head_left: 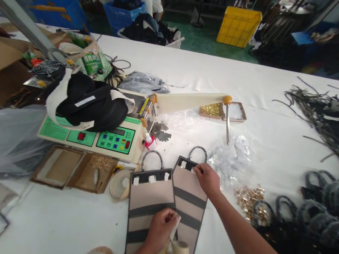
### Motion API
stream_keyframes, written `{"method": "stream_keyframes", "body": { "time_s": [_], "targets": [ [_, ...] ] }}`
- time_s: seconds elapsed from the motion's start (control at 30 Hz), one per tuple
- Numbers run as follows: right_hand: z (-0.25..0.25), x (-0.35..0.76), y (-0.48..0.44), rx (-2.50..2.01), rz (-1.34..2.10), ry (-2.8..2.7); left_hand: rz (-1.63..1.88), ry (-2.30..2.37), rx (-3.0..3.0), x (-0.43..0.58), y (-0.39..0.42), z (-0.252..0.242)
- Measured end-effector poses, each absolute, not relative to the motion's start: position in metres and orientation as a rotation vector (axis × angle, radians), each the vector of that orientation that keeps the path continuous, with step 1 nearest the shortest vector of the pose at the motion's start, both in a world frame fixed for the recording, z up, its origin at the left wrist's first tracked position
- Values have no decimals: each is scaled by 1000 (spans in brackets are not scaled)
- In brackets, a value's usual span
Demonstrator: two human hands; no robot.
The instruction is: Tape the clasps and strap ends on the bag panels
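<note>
My left hand (pixel 160 228) is closed, pinching the end of a pale tape strip. The tape roll (pixel 180 251) hangs from it over two flat, striped beige-and-dark panels with looped handles. At the top edge of the right panel (pixel 185 178), the fingertips of my right hand (pixel 208 180) close on a small white piece of tape. Another white piece (pixel 183 164) is stuck beside it. The left panel (pixel 150 193) overlaps the right one and bears three white pieces along its dark top band. My left forearm hides part of its lower end.
A green-fronted machine (pixel 114 138) stands at left, a black webbing roll (pixel 94 100) on top. Cardboard trays (pixel 58 166) lie before it. Gold metal pieces (pixel 249 198) and dark handles (pixel 314 212) lie right. A screwdriver (pixel 227 126) rests by a box of gold parts (pixel 211 109).
</note>
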State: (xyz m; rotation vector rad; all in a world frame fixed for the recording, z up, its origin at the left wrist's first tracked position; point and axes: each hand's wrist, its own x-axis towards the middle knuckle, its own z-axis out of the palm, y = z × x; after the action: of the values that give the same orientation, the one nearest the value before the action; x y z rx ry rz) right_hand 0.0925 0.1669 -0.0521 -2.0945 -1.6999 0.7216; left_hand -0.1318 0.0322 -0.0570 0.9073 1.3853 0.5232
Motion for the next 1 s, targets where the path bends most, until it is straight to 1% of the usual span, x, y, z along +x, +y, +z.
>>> {"method": "stream_keyframes", "body": {
  "time_s": [0.27,0.37,0.47,0.53,0.63,0.7,0.87,0.93,1.0],
  "targets": [
    [-76,100,168,-2112,712,-1405,531,1400,888,-128,31,-58],
    [-70,104,173,-2064,718,-1354,564,1380,869,-127,33,-54],
    [-55,100,158,-1966,743,-1296,609,1438,872,-138,33,-39],
    [-45,87,132,-1909,819,-1312,683,1598,953,-157,29,-28],
    [-40,51,83,-1824,1103,-1369,832,1925,1026,-198,22,-22],
    [-42,22,60,-1823,1230,-1359,833,2026,977,-224,19,-24],
    [-39,-20,59,-1999,1267,-1106,688,1943,737,-249,26,-16],
    [-29,-23,62,-1865,1400,-973,643,1898,725,-247,28,-5],
    [-16,-18,58,-1611,1510,-872,639,1894,809,-241,29,7]
  ]
}}
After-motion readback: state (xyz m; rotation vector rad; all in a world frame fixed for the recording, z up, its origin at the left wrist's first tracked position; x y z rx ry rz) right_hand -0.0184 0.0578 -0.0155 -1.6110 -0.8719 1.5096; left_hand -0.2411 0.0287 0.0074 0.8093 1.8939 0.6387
